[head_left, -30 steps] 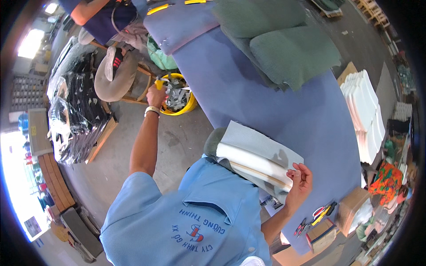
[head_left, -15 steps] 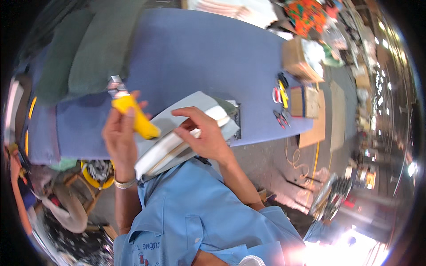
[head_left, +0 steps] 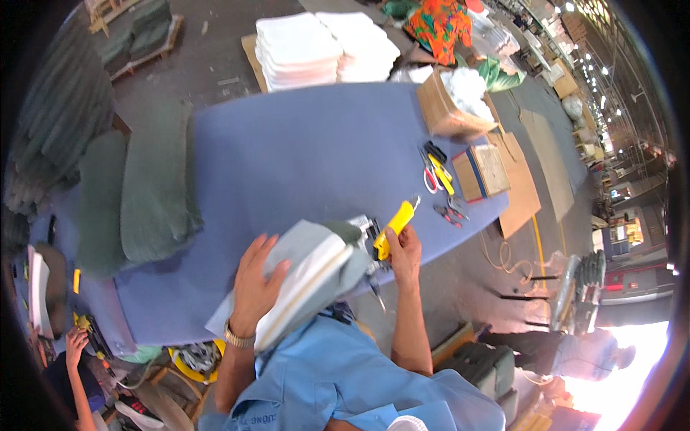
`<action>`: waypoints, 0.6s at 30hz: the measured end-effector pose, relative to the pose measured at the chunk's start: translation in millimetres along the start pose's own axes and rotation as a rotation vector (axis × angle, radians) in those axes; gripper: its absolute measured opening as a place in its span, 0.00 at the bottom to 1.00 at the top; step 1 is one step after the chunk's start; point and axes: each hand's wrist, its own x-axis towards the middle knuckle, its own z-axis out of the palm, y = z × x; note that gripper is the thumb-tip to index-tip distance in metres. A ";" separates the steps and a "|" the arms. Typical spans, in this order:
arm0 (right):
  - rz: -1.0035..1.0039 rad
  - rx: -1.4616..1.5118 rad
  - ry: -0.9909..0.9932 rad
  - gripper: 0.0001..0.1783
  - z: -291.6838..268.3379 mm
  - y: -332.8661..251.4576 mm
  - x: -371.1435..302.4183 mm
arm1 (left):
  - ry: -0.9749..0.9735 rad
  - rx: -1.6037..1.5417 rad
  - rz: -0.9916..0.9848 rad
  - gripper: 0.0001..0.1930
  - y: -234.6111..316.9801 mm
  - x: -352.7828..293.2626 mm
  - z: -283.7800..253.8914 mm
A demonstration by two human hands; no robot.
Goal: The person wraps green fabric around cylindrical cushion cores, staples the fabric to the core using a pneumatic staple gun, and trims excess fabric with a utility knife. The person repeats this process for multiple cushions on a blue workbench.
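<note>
My left hand [head_left: 259, 284], with a metal watch on the wrist, rests on a grey and white padded piece [head_left: 305, 284], its fingers spread and nothing gripped. The padded piece lies at the table's near edge, close against my body, with a pale strip running along it. My right hand [head_left: 405, 253] is closed around a yellow-handled tool [head_left: 395, 228] with a short metal tip pointing up and away. I cannot make out the tip's exact shape. Just left of the tool, partly hidden, is a black and metal fixture [head_left: 368, 228].
Dark green covered pads [head_left: 158, 187] lie on the blue table [head_left: 287, 151] at left. Right: pliers [head_left: 449, 215], other hand tools, a small box [head_left: 481, 172] and a carton [head_left: 449, 108]. White sheets [head_left: 298, 50] are stacked beyond. Another person's hand [head_left: 75, 345] is at lower left.
The yellow-handled tool has passed from my left hand to my right and moved rightward. My left hand has come down onto the padded piece, where my right hand was. The view has shifted.
</note>
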 end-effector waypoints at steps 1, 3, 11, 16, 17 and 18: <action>-0.014 -0.134 -0.002 0.15 -13.7 41.3 26.7 | 0.028 0.052 -0.087 0.28 -17.1 -9.9 -13.2; 0.007 -0.460 0.033 0.21 -34.2 109.9 63.0 | 0.092 0.195 -0.239 0.28 -60.5 -38.1 -34.1; -0.179 -0.602 0.318 0.25 -75.9 144.7 164.9 | 0.275 0.204 -0.618 0.27 -186.1 -174.2 -31.3; 0.000 -0.832 -0.285 0.21 -26.5 146.0 110.9 | 0.321 -0.250 -0.908 0.27 -193.0 -212.6 31.1; -0.012 -0.943 -0.308 0.19 -24.2 155.2 84.9 | 0.302 -0.297 -0.915 0.27 -191.7 -207.6 35.3; -0.206 -1.006 -0.352 0.19 -43.0 192.4 70.4 | 0.267 -0.343 -0.907 0.27 -190.2 -195.2 40.2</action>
